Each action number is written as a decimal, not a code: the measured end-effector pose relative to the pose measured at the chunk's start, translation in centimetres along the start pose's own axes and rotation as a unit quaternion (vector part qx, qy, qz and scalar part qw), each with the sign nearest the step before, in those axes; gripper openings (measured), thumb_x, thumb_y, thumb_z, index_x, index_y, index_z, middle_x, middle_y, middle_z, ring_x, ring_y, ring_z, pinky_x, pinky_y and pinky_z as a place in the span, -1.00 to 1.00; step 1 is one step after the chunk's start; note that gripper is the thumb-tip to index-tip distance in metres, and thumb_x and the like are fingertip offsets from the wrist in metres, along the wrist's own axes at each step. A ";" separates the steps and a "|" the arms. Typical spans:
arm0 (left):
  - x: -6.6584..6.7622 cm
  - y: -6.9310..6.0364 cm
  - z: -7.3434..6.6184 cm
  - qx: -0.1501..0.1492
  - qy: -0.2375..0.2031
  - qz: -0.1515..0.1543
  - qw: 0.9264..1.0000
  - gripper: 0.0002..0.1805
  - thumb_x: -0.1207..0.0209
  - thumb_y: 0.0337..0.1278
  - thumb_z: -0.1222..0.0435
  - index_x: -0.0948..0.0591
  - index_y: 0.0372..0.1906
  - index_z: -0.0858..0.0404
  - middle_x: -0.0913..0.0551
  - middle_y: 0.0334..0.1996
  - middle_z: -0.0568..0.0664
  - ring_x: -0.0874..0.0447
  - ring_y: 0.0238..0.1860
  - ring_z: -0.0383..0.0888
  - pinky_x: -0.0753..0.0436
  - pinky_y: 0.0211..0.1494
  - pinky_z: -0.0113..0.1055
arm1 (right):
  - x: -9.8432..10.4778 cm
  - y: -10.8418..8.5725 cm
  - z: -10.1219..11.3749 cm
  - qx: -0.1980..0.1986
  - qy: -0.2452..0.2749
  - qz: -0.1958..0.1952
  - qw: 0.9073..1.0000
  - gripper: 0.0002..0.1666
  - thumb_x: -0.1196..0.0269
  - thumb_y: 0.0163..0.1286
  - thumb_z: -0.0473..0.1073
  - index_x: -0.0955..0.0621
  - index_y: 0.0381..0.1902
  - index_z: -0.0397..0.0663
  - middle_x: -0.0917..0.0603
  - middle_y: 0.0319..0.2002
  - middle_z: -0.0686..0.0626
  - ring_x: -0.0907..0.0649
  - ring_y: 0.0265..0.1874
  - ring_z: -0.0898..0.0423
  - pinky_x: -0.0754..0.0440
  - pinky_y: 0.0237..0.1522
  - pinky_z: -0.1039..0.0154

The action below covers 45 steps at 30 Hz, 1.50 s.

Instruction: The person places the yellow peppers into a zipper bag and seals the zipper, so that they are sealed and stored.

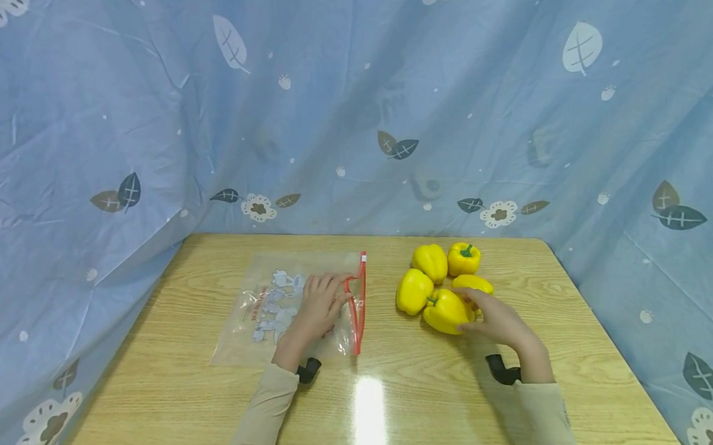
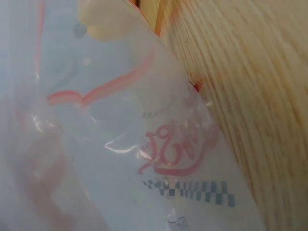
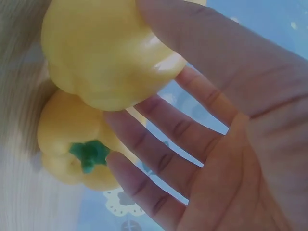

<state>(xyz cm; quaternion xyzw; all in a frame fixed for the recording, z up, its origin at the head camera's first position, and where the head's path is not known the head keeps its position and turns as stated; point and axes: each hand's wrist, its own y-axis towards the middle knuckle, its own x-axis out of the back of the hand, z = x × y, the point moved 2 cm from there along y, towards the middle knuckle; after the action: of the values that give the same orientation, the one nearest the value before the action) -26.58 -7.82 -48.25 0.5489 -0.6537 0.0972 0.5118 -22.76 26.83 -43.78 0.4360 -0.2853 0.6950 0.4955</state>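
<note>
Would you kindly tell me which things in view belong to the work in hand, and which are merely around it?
Apparently part of the work:
- clear bag with red-edged mouth, left hand at it
- yellow peppers, right hand at the nearest one

Merely around it:
- wooden table
- blue patterned cloth
- black pieces by the wrists

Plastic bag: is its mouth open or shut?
Open: in the head view, the red edges of the bag stand apart.

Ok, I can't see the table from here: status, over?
Left hand on clear plastic bag, red-edged mouth parted. Right hand at glossy yellow bell peppers, fingers spread. Possible obstruction: peppers bunched closely together.
</note>
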 end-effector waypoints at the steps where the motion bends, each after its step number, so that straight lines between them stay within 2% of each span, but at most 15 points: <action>1: 0.0 0.0 0.0 -0.002 0.001 0.000 1.000 -0.54 0.00 0.33 0.15 -0.34 0.28 0.13 -0.42 0.07 0.03 -0.28 0.02 -0.01 0.02 0.31 0.12 | 0.1 -0.1 0.0 -0.002 0.003 0.003 1.000 -0.19 -0.42 0.04 -0.11 -0.38 0.25 -0.11 -0.56 0.01 -0.10 -0.54 -0.11 -0.02 -0.51 -0.11 0.01; 8: 0.1 0.2 -0.1 -0.011 0.009 -0.001 1.000 -0.54 0.03 0.34 0.11 -0.35 0.28 0.12 -0.43 0.05 0.03 -0.28 -0.06 -0.04 -0.05 0.27 0.08 | 1.1 -0.8 0.2 -0.003 0.027 -0.011 1.000 -0.18 -0.41 0.05 -0.07 -0.36 0.26 -0.07 -0.55 0.04 -0.13 -0.55 -0.11 -0.05 -0.53 -0.13 -0.02; 18: 0.3 0.1 -0.3 -0.004 0.002 -0.001 1.000 -0.53 0.03 0.34 0.12 -0.33 0.29 0.15 -0.42 0.08 0.05 -0.28 -0.02 -0.02 -0.01 0.31 0.13 | 1.9 -1.1 0.9 0.015 0.040 -0.023 0.999 -0.17 -0.39 0.09 -0.01 -0.34 0.28 -0.06 -0.51 0.12 -0.14 -0.55 -0.09 -0.05 -0.52 -0.12 -0.05; 26: 0.5 0.0 -0.3 0.000 -0.016 -0.005 1.000 -0.51 0.04 0.34 0.10 -0.32 0.28 0.20 -0.44 0.07 0.00 -0.24 -0.16 -0.10 -0.08 0.25 -0.05 | 2.1 -0.7 1.7 0.042 0.043 -0.051 0.997 -0.17 -0.36 0.12 0.04 -0.32 0.31 -0.02 -0.47 0.17 -0.14 -0.56 -0.04 -0.08 -0.53 -0.10 -0.09; 35: 0.4 -0.1 -0.3 0.003 -0.021 -0.009 1.000 -0.50 0.03 0.33 0.10 -0.32 0.26 0.26 -0.48 -0.10 0.07 -0.18 -0.24 -0.11 -0.13 0.16 -0.09 | 1.8 -0.3 2.9 0.054 0.074 -0.058 0.994 -0.17 -0.37 0.12 -0.01 -0.31 0.32 0.05 -0.49 0.12 -0.13 -0.58 -0.01 -0.11 -0.53 -0.02 -0.05; 40: 0.3 -0.3 -0.4 -0.007 -0.016 -0.024 1.000 -0.52 0.01 0.32 0.12 -0.34 0.24 0.26 -0.48 -0.03 0.04 -0.19 -0.24 -0.12 -0.17 0.10 -0.09 | 1.1 -0.2 3.3 0.052 0.080 -0.059 0.994 -0.17 -0.35 0.12 0.05 -0.31 0.32 0.09 -0.45 0.19 -0.09 -0.56 0.02 -0.11 -0.52 0.01 -0.05; 45: 0.2 -0.4 -0.4 -0.003 -0.018 -0.022 1.000 -0.51 0.00 0.31 0.10 -0.35 0.24 0.25 -0.46 0.01 0.01 -0.21 -0.21 -0.12 -0.15 0.16 -0.07 | 0.4 0.0 3.9 0.062 0.091 -0.065 0.992 -0.19 -0.37 0.11 0.03 -0.33 0.30 0.05 -0.47 0.17 -0.05 -0.57 0.01 -0.06 -0.53 0.00 -0.02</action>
<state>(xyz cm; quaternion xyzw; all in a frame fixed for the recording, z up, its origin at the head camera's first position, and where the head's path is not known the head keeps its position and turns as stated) -25.97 -7.84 -48.12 0.5633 -0.6507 0.0736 0.5039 -21.57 23.70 -41.65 0.4184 -0.1664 0.7146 0.5354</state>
